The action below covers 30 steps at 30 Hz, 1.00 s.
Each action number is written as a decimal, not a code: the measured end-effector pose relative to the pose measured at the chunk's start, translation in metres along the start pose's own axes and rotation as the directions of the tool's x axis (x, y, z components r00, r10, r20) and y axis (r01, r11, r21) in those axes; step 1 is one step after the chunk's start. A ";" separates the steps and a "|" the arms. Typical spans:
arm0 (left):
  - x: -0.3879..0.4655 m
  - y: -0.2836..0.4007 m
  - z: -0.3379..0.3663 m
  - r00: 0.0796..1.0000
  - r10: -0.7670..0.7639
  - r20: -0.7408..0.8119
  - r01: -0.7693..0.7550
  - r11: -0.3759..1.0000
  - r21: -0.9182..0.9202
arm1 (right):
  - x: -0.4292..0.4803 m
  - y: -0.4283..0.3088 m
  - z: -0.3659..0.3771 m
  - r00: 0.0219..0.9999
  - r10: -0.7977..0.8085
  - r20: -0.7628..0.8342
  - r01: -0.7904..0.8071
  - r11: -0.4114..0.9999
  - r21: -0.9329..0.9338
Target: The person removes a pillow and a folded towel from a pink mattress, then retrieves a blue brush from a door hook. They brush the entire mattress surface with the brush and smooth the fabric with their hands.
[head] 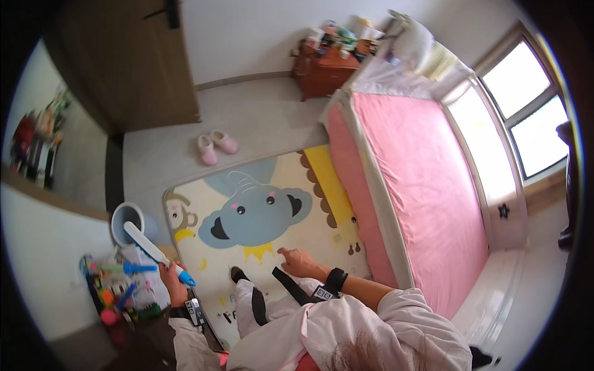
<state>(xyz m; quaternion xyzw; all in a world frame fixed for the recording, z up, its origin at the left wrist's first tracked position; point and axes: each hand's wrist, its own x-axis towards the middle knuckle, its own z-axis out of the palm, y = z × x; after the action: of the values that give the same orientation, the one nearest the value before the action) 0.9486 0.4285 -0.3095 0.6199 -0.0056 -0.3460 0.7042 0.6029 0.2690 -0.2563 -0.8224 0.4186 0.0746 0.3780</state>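
My left hand (175,284) grips the blue-tipped handle of a long white lint brush (147,244), whose head points up and away to the left. The brush's far end overlaps a grey-white bucket (121,209) in the view. Over the cartoon floor mat (297,234), my right hand (299,263) is held out with the index finger extended and nothing seen in it. A dark strap (292,285) hangs near that wrist. To my right is a bed with a pink sheet (417,176).
Toys and papers (134,278) are heaped at lower left. Pink slippers (216,146) rest on the tiles beyond the mat. A wooden door (125,69) stands ajar. A cluttered red-brown nightstand (325,69) is beside the bed's head; windows (517,83) are at right.
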 end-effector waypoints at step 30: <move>-0.116 -0.239 0.640 0.385 -0.245 0.890 -0.691 0.562 0.454 | -0.153 0.346 -0.061 0.617 0.715 -0.331 -0.424 0.655 0.625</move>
<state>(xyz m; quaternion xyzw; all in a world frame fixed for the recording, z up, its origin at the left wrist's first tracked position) 0.4659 -0.0683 -0.3219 0.5631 -0.6286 -0.4599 0.2760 0.2360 0.1980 -0.3398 -0.4977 0.7602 -0.1533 0.3885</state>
